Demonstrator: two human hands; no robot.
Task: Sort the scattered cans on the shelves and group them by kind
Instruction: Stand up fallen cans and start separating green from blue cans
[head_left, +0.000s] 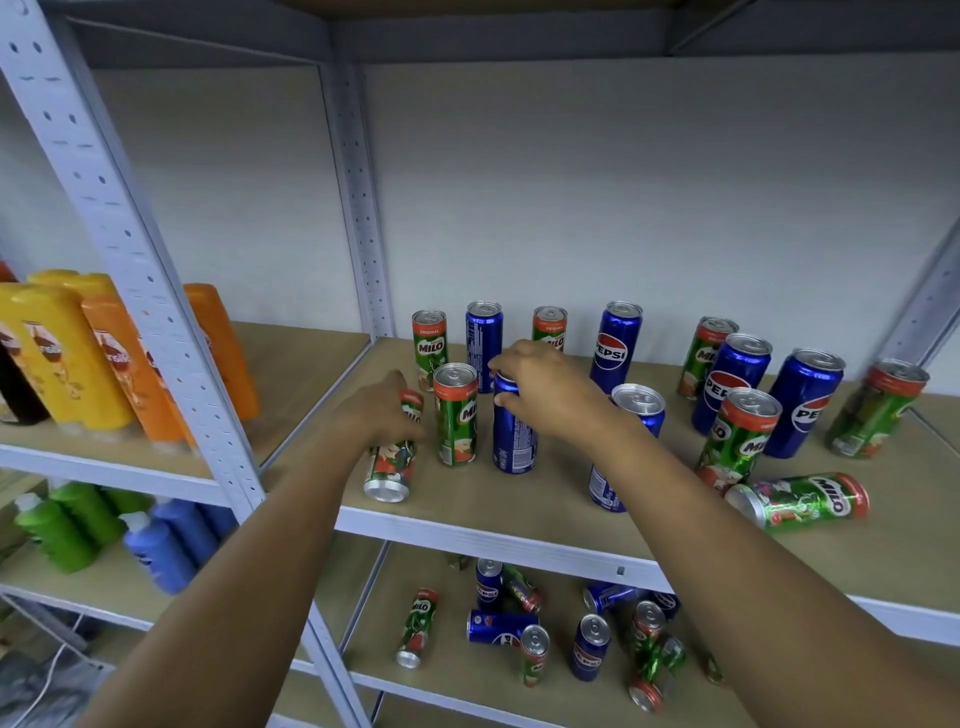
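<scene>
A blue Pepsi can (513, 441) stands upright on the middle shelf (483, 525), its top rim pinched by the curled fingers (506, 387) of the right hand (540, 384), arm reaching in from the lower right. Just left, past an upright Milo can (456, 415), the left hand (387, 410) wraps a tilted Milo can (390, 462), base toward the camera.

Glossy metal cans (455, 415) on matt wood-look shelf (519, 499).
</scene>
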